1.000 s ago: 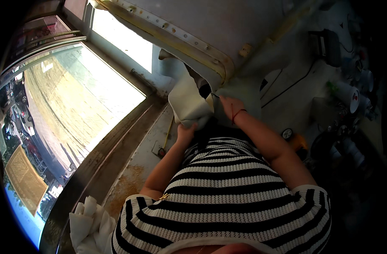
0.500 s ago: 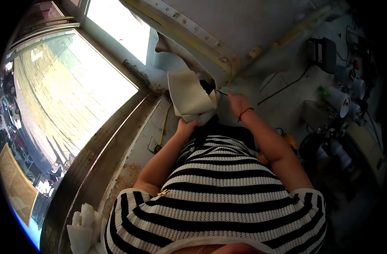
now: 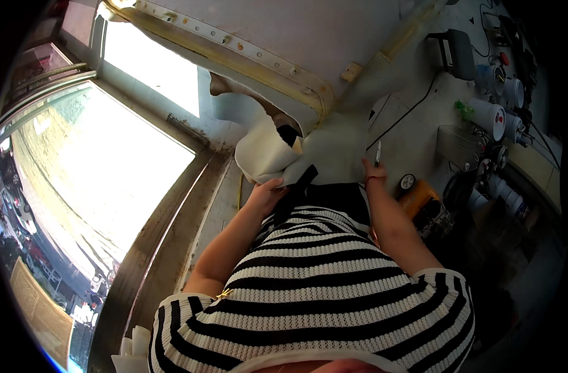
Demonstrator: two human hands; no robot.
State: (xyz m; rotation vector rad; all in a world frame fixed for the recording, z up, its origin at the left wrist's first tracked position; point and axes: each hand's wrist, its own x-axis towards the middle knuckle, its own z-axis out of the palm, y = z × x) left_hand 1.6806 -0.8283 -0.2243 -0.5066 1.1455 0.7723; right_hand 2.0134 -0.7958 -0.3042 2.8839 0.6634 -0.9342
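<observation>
A pale cream sheet of flexible material, like leather or vinyl, is bent and curled in front of me. My left hand grips its lower edge, the fingers closed on it. A dark opening shows beside the sheet's curl, and a black strap lies just right of that hand. Out to the right, apart from the sheet, my right hand is closed round a small knife. Its narrow silvery blade points upward and away from me. Part of the handle is hidden by the fingers.
A bright window and its worn sill run along my left. Ahead is a large panel with a perforated metal strip. At right stand white containers, a black cable and an orange machine. Pale rolls sit lower left.
My right hand has drawn the knife away from the sheet, to the right and nearer me. The sheet's raised flap has curled over. My left hand still holds the edge, and my view has shifted.
</observation>
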